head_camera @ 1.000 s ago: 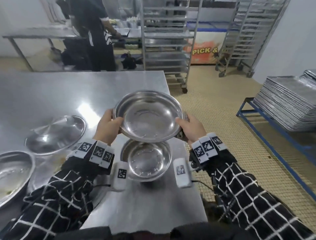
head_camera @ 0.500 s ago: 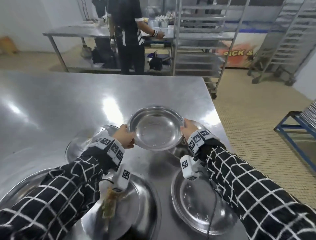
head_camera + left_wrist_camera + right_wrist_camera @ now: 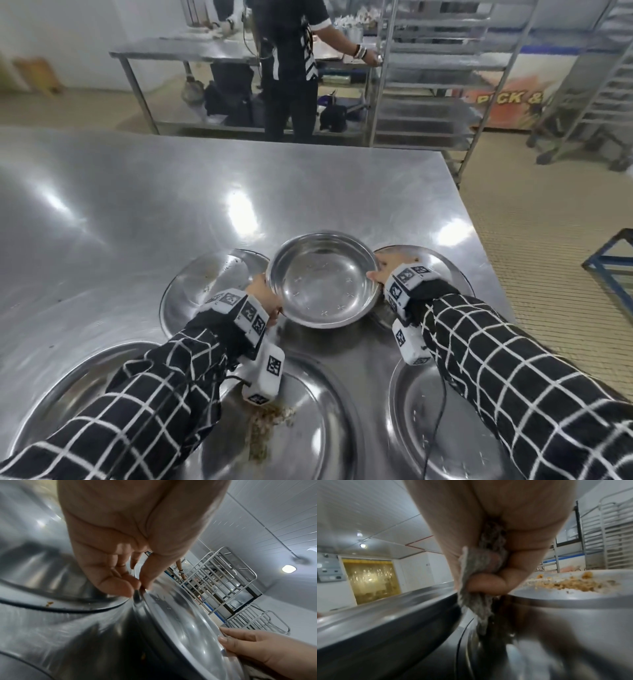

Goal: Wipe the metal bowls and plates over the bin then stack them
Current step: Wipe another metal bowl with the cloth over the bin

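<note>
I had the bowl [image 3: 323,281] low over the table [image 3: 144,205], between two plates and, I judged, about to be set down; my left hand [image 3: 265,301] pinched its near-left rim between thumb and fingertips [image 3: 120,586]; my right hand [image 3: 382,270] gripped the opposite rim with a grey cloth [image 3: 476,577] bunched in its curled fingers; the plate right of the bowl [image 3: 442,270] carried food scraps, as did the plate nearest me from the bowl [image 3: 308,428]; I judged it best to lower the bowl level onto bare table, keep the cloth clear of the crumbs, and release both rims together.
</note>
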